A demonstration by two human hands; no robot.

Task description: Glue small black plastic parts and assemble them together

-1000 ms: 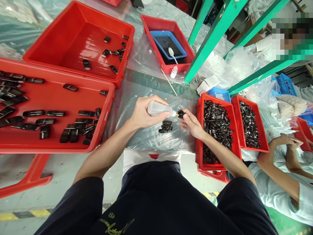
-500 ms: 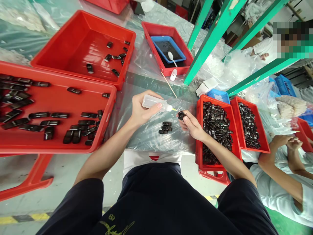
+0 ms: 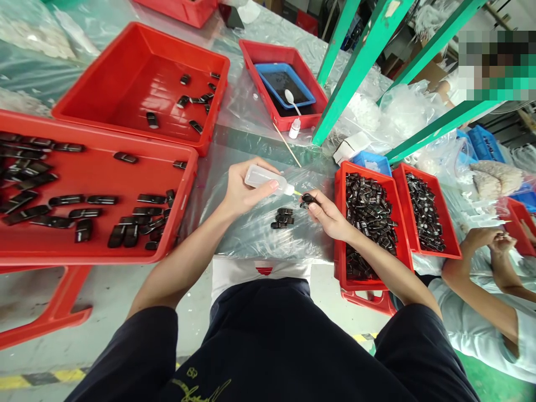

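Observation:
My left hand [image 3: 243,188] is closed around a translucent squeeze bottle [image 3: 263,178], tilted so its thin yellow nozzle points right. The nozzle tip meets, or comes very close to, a small glossy black part [image 3: 309,200]; I cannot tell which. Fingers of my right hand [image 3: 329,215] pinch that black part, whose exact kind is unclear. Several similar black pieces [image 3: 283,218] lie grouped on the plastic-covered table [image 3: 247,240], just below and between the hands.
To the right stand red bins [image 3: 340,245] full of black parts. Two large red trays [image 3: 100,167] with scattered black pieces fill the left. Ahead, a red tray [image 3: 274,56] holds a blue tray and white spoon, near green posts [image 3: 355,61]. A co-worker's hands [image 3: 498,240] are far right.
The black part in my right hand has turned and now shows more of its length. My left hand keeps the bottle in nearly the same place. The camera view has shifted slightly.

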